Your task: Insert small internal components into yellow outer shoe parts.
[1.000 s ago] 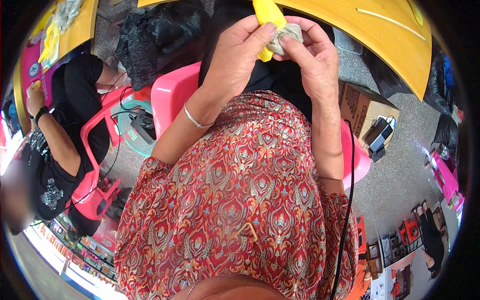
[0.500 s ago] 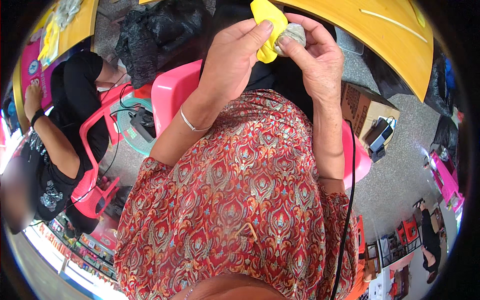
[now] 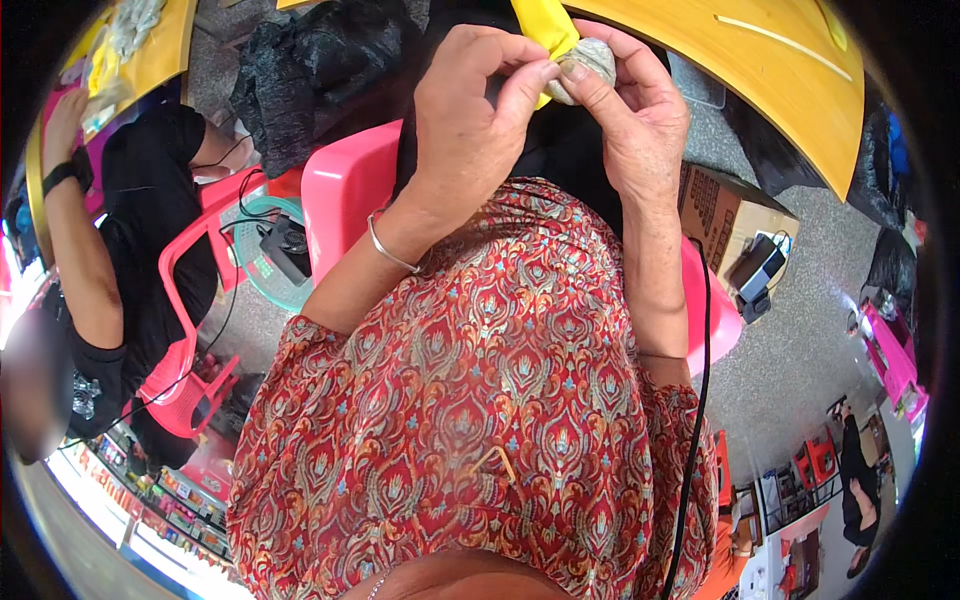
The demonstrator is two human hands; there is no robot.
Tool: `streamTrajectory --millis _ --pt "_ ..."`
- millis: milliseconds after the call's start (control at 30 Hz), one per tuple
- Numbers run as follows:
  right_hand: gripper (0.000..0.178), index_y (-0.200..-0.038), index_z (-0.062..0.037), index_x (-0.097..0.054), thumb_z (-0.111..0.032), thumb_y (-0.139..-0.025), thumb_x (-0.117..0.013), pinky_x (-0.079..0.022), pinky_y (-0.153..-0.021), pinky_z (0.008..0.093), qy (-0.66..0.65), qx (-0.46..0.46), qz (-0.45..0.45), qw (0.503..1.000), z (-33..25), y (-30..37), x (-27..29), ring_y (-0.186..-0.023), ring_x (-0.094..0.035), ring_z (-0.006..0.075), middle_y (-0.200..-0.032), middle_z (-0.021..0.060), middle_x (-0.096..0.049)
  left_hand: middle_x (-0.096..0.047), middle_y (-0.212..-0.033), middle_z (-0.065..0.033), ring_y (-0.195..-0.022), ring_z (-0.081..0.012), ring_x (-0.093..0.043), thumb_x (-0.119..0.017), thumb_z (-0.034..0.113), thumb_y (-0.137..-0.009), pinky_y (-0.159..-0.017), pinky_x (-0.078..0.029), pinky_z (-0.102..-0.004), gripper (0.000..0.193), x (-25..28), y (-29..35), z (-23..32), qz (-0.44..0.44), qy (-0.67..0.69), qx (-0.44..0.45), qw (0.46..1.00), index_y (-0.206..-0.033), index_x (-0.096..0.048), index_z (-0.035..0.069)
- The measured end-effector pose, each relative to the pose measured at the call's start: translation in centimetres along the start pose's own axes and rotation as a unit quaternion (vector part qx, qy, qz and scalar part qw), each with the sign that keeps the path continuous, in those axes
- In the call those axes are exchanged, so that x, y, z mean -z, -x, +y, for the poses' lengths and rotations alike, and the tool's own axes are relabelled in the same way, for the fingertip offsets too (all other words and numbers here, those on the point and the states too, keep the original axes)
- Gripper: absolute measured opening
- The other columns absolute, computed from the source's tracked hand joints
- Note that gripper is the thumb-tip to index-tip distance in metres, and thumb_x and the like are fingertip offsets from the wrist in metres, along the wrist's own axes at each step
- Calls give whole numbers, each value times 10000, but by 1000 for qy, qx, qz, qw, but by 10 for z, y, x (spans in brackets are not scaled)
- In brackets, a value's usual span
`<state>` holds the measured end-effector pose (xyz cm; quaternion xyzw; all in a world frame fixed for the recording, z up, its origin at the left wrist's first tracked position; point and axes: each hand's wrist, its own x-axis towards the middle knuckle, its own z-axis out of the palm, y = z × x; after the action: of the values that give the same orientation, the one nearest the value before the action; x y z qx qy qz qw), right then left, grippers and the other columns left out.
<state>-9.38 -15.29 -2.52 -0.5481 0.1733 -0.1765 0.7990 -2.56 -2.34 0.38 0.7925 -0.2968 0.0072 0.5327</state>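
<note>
A piece of soft yellow material (image 3: 545,28), fabric or rubber, meets a round greyish-white wad (image 3: 597,58) between my two hands at the top of the view. My left hand (image 3: 468,125) is closed, thumb and forefinger pinching the yellow material's edge where it joins the wad. Around the wad curl the fingers of my right hand (image 3: 645,120), its thumb pressed on the near side. Both hands nearly touch at the thumb tips. The yellow piece's far end runs toward the upper edge, and my fingers hide part of the join.
A yellow table (image 3: 770,75) lies beyond my hands. To the left are a black plastic bag (image 3: 315,75), a teal basket (image 3: 262,270) and a seated co-worker (image 3: 90,280) reaching to another yellow table (image 3: 165,65). A cardboard box (image 3: 735,220) stands at right. A black cable (image 3: 700,390) hangs beside me.
My left thumb and forefinger have shifted to a pinch at the join, the hand turning more upright. My right hand has hardly moved. The co-worker's arm has reached farther up toward the left table.
</note>
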Motion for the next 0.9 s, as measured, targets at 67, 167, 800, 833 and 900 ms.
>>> streamTrajectory --millis 67,167,800,833,900 --pt "367 -1205 10 -583 -5 -848 -665 -513 -822 238 -5 -2 -11 1000 -4 -1 -1 -905 -620 106 -1017 67 -649 -592 -844 -76 -700 -182 -605 -706 16 -777 -630 -492 -272 124 2 -3 -4 -2 -23 -12 1000 -866 -620 16" --pt "367 -1214 1 -583 -23 -856 -661 -508 -828 238 -9 -20 -40 999 -4 0 0 -903 -611 99 -998 54 -647 -591 -841 -77 -685 -177 -605 -700 10 -777 -613 -492 -270 116 3 -2 -6 -9 -46 -23 999 -848 -609 13" --pt "266 -1072 -21 -642 -64 -820 -713 -523 -673 204 180 27 78 980 16 3 -5 -782 -617 73 -907 35 -651 -598 -829 -66 -693 -141 -603 -680 24 -802 -643 -491 -254 97 -13 18 -28 -25 115 76 990 -853 -599 10" --pt "258 -1067 -20 -641 -70 -823 -709 -524 -656 206 150 2 84 985 17 3 -5 -766 -616 72 -899 34 -650 -598 -829 -66 -693 -141 -603 -680 24 -802 -643 -491 -254 97 -12 19 -28 -25 116 77 990 -853 -599 10" --pt "274 -1085 -16 -635 -81 -829 -707 -524 -667 208 156 -12 65 986 17 1 -1 -778 -614 72 -910 36 -648 -602 -889 3 -817 -53 -573 -616 15 -891 -740 -473 -197 47 -8 19 -25 -74 128 146 978 -926 -615 -17"
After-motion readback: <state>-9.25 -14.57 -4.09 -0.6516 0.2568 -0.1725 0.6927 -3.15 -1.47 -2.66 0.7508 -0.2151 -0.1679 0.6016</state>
